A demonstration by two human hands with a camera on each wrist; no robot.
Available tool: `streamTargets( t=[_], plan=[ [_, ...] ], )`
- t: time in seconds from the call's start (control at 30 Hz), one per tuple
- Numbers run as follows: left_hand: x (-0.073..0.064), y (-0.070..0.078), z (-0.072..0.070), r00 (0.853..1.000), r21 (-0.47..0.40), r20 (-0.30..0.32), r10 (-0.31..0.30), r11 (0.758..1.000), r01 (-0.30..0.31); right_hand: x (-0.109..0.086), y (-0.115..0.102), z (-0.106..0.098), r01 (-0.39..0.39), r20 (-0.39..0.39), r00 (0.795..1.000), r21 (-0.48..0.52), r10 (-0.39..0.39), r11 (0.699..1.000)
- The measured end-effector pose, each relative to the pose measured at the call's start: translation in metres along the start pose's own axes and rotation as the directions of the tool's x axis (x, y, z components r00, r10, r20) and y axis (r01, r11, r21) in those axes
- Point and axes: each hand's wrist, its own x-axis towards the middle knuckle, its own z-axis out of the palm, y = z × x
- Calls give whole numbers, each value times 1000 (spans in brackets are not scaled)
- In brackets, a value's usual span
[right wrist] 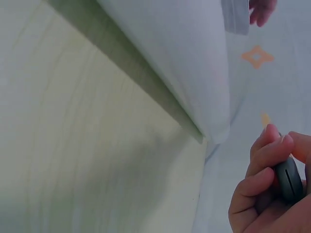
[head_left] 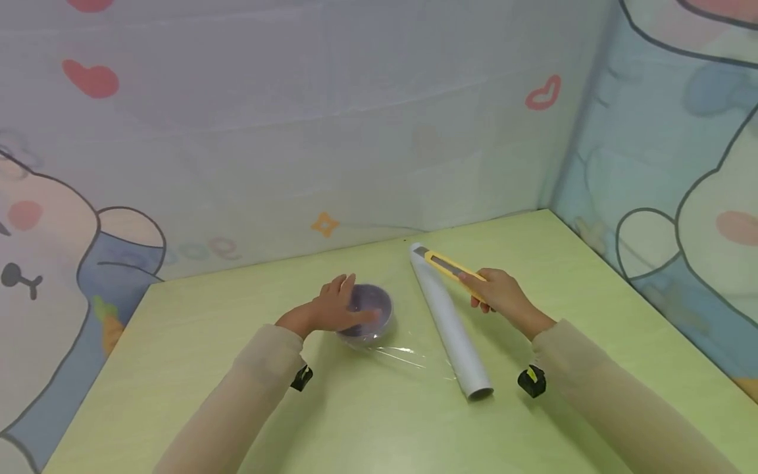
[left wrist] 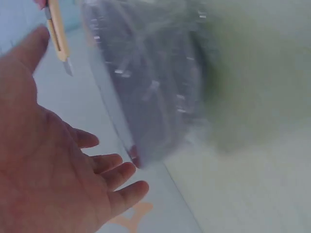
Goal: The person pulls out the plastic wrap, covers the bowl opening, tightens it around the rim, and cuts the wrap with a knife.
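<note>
A purple bowl (head_left: 383, 308) stands on the table with clear plastic wrap (head_left: 408, 355) over it, stretching right to the roll. My left hand (head_left: 333, 308) is over the bowl, its fingers straight and spread; in the left wrist view the palm (left wrist: 53, 165) is beside the wrapped bowl (left wrist: 150, 82). Whether it touches the film I cannot tell. With my right hand (head_left: 502, 293) I grip a yellow utility knife (head_left: 453, 268), blade out, above the far part of the white roll (head_left: 453, 329). In the right wrist view, curled fingers hold the knife's dark end (right wrist: 289, 179).
The pale yellow-green table (head_left: 195, 368) meets a printed cloth wall (head_left: 379, 145) at the back and another cloth (head_left: 669, 164) on the right. The roll lies lengthwise between my hands, its hollow end toward me. Black devices sit at both wrists.
</note>
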Motion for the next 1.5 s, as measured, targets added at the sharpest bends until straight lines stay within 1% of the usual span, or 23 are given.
streamTargets(
  t=[0.07, 0.17, 0.27, 0.37, 0.47, 0.53, 0.67, 0.77, 0.9, 1.0, 1.07, 1.13, 1.2, 1.3, 1.37, 1.4, 1.47, 1.5],
  plan=[
    [10, 7, -5, 1000, 21, -23, -3, 1000, 3, 3, -4, 1, -13, 13, 1000, 2, 13, 1000],
    [28, 18, -13, 999, 55, -44, 0, 999, 2, 9, -11, 2, -36, 30, 999, 14, 35, 999],
    [47, 28, -21, 998, 78, -54, 11, 997, -7, 14, -18, 3, -59, 45, 997, 19, 58, 998],
    [65, 33, -24, 998, 102, -54, 24, 995, -18, 19, -25, 4, -70, 46, 996, 2, 70, 998],
    [80, 35, -23, 1000, 115, -27, 14, 993, -11, 22, -31, 6, -63, 33, 997, -51, 64, 997],
    [88, 36, -20, 1000, 109, -1, -8, 994, 8, 25, -35, 10, -59, 25, 998, -106, 62, 993],
    [101, 38, -12, 998, 149, 26, -65, 987, 60, 30, -42, 20, -34, 18, 999, -244, 39, 969],
    [108, 40, -6, 992, 169, 22, -120, 979, 115, 33, -48, 29, -21, 7, 1000, -310, 24, 950],
    [119, 38, 0, 984, 178, -10, -178, 968, 177, 33, -56, 41, -29, -8, 1000, -324, 28, 945],
    [126, 32, 4, 979, 208, -51, -199, 956, 205, 33, -62, 49, -32, -23, 999, -346, 26, 938],
    [127, 29, 6, 977, 215, -71, -202, 953, 213, 33, -65, 53, -34, -33, 999, -369, 23, 929],
    [126, 29, 5, 978, 225, -88, -189, 953, 205, 32, -67, 56, -46, -49, 998, -392, 29, 919],
    [125, 29, 4, 981, 214, -99, -166, 959, 184, 32, -69, 59, -53, -54, 998, -418, 33, 907],
    [122, 30, 4, 983, 210, -148, -111, 968, 141, 31, -71, 62, -48, -53, 998, -452, 27, 891],
    [123, 28, 6, 986, 206, -154, -68, 973, 100, 31, -72, 63, -34, -50, 999, -475, 11, 879],
    [123, 28, 7, 987, 218, -158, -41, 973, 76, 30, -72, 64, -32, -53, 999, -483, 8, 875],
    [121, 28, 6, 992, 233, -124, -25, 971, 54, 30, -73, 65, -33, -59, 998, -501, 4, 865],
    [121, 29, 6, 994, 235, -103, -27, 971, 51, 30, -73, 65, -35, -62, 998, -510, 4, 859]
  ],
)
